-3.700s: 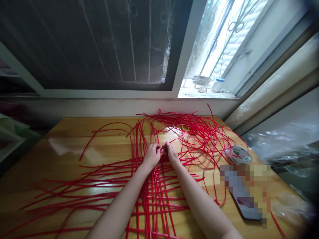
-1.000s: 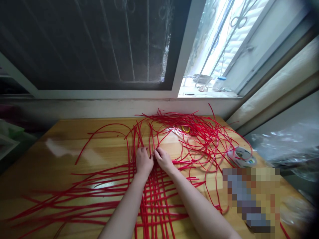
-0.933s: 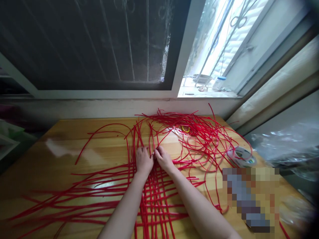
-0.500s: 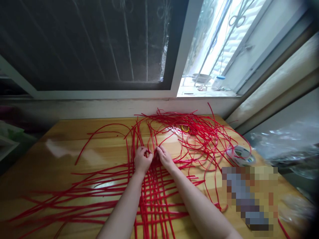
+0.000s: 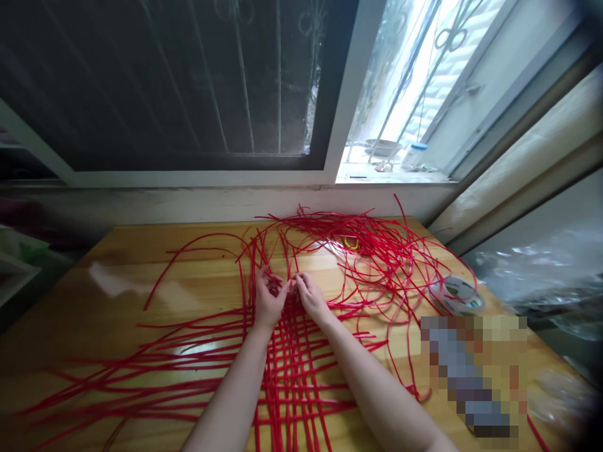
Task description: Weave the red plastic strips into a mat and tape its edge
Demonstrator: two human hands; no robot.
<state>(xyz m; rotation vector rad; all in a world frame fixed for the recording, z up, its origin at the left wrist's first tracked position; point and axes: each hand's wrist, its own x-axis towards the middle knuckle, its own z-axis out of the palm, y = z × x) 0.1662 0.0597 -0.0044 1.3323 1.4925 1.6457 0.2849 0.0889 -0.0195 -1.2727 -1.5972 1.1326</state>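
Observation:
A loose lattice of thin red cords [image 5: 287, 376] lies on the wooden table, with lengthwise strands crossing sideways ones. At its far end, my left hand [image 5: 270, 302] has its fingers curved around some lengthwise red cords, the thumb set apart from the forefinger and pointing toward the other hand. Close beside it on the right, my right hand [image 5: 311, 297] pinches a red cord between thumb and fingertips. The fingertips of both hands nearly meet. Exactly which strands they hold is partly hidden by the fingers.
A tangled heap of loose red cords [image 5: 377, 242] spreads over the back right, with a small yellow ring-shaped item [image 5: 351, 243] among them. A roll of clear tape [image 5: 456, 295] sits near the right edge. The window frame [image 5: 202, 179] rises behind the table [image 5: 122, 270].
My left fingers have loosened and spread from a tighter curl, the thumb moving away from the forefinger. My right hand keeps its pinch in nearly the same place.

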